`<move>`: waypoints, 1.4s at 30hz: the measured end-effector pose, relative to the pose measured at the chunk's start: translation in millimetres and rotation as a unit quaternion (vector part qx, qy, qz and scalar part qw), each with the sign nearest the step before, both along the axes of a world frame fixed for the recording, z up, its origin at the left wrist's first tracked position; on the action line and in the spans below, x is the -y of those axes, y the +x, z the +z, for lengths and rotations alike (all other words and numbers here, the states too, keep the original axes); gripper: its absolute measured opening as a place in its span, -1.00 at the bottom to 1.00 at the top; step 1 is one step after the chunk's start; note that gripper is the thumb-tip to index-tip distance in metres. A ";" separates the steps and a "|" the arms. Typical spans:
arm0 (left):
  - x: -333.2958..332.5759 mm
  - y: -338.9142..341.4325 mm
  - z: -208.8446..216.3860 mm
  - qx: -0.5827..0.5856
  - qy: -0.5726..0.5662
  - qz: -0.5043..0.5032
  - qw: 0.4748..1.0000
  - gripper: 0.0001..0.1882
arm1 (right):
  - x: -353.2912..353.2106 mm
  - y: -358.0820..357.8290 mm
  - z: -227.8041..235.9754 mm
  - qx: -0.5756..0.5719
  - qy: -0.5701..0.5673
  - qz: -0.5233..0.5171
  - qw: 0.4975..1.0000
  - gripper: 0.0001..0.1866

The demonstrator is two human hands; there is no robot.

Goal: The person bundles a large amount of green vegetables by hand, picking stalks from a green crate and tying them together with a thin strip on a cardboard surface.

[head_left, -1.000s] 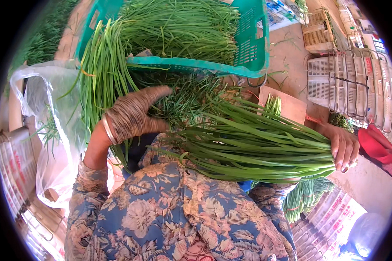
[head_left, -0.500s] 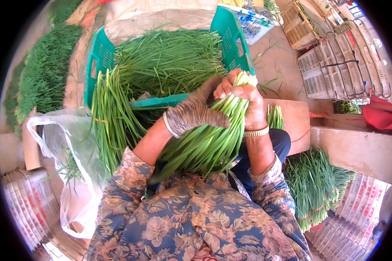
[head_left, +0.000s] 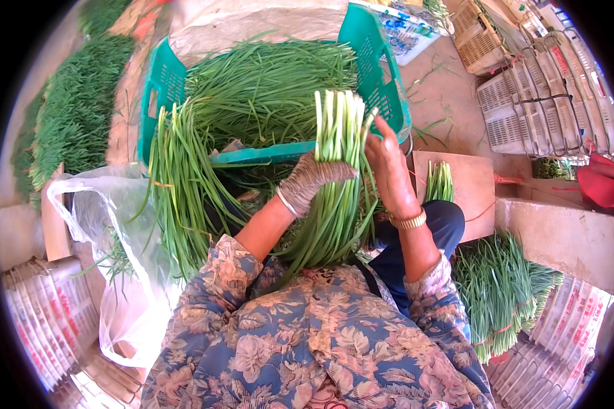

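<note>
My left hand (head_left: 314, 183), in a striped knit glove, is closed round a bunch of garlic chives (head_left: 340, 146). The bunch stands with its pale cut ends up, and its green leaves hang down toward my lap. Bare and with a metal band at the wrist, my right hand (head_left: 392, 174) is held flat beside the stems, fingers stretched upward. One stem at the bunch's right edge leans toward its fingertips; whether they touch I cannot tell. Just beyond, a green plastic crate (head_left: 252, 155) holds a heap of loose chives (head_left: 266, 85).
More chives (head_left: 181, 184) drape over the crate's near left corner. A clear plastic bag (head_left: 126, 252) lies at the left. A small bunch (head_left: 439, 183) rests on a board (head_left: 471, 194) at the right, with tied bundles (head_left: 494, 293) below it. White crates (head_left: 532, 102) stand far right.
My right hand has let go of the pale stem ends and opened out flat beside them. The bunch has turned more upright, held by my left hand, and its ends now fan apart.
</note>
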State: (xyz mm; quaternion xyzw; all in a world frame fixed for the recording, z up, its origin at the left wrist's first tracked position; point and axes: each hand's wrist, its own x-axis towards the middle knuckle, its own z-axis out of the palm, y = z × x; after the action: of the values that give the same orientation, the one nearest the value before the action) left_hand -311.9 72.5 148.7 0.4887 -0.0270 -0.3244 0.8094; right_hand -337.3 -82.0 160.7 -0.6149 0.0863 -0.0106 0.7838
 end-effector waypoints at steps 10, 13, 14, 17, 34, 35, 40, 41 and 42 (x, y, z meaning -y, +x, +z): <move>28.0 -3.2 -9.4 -0.061 0.015 0.150 0.987 -0.65 | -30.3 -43.4 -22.2 -0.071 -0.056 0.083 0.992 0.08; 26.2 -3.1 -4.4 -0.061 -0.056 0.101 0.991 -0.56 | -29.1 -43.2 -48.2 -0.059 -0.016 0.060 0.996 -0.13; 24.4 -3.7 1.8 -0.067 -0.104 0.087 0.988 -0.53 | -31.3 -42.7 -49.6 -0.070 0.011 0.050 0.996 -0.19; 21.4 2.2 0.3 -0.080 -0.167 0.048 0.982 -0.57 | -34.4 -40.8 -44.4 -0.069 0.039 0.019 0.997 -0.45; 21.2 8.6 -35.5 -0.004 -0.067 0.186 0.980 -0.45 | -40.1 -38.1 -39.1 -0.052 -0.059 -0.049 0.996 -0.64; 19.0 5.7 -28.2 -0.006 -0.053 0.188 0.981 -0.43 | -40.7 -37.8 -38.5 -0.051 -0.059 -0.048 0.996 -0.64; 32.7 -14.8 -10.8 0.170 0.138 0.143 0.965 -0.44 | -39.8 -37.0 -62.5 -0.010 -0.163 -0.086 0.983 -0.64; 33.2 -13.3 -11.3 0.133 0.160 0.156 0.966 -0.40 | -43.1 -36.3 -54.6 -0.013 -0.146 -0.098 0.984 -0.61; 32.1 -10.7 -12.7 0.134 0.161 0.158 0.965 -0.40 | -45.2 -36.7 -52.8 -0.012 -0.146 -0.096 0.985 -0.61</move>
State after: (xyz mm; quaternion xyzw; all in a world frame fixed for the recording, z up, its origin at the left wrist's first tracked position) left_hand -322.6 40.4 136.0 0.6495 -0.0050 -0.1246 0.7501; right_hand -374.0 -36.8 107.9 -0.7114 0.1518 -0.0915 0.6801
